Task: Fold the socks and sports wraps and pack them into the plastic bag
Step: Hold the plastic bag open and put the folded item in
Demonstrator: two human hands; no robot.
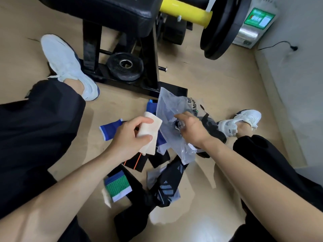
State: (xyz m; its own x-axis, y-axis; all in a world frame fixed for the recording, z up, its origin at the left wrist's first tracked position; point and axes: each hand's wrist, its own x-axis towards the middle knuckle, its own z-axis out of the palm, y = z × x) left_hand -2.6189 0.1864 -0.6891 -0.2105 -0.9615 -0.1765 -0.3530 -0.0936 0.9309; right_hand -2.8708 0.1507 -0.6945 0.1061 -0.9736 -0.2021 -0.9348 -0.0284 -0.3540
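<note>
My left hand (130, 135) grips a folded cream sock (150, 131) just left of the clear plastic bag (173, 109). My right hand (191, 128) pinches the bag's edge and holds its mouth up; dark items show inside it. On the floor below lie a blue wrap (109, 129), a black wrap with orange stripes (135, 161), a green, blue and white wrap (118, 186) and a black patterned sock (167, 186). More black cloth (132, 222) lies nearest me.
A black weight bench frame (122, 55) with a small weight plate (125, 66) stands just beyond the pile. A large plate on a yellow bar (220, 27) hangs at the back right. My legs and white shoes (66, 62) flank the pile. A wall runs along the right.
</note>
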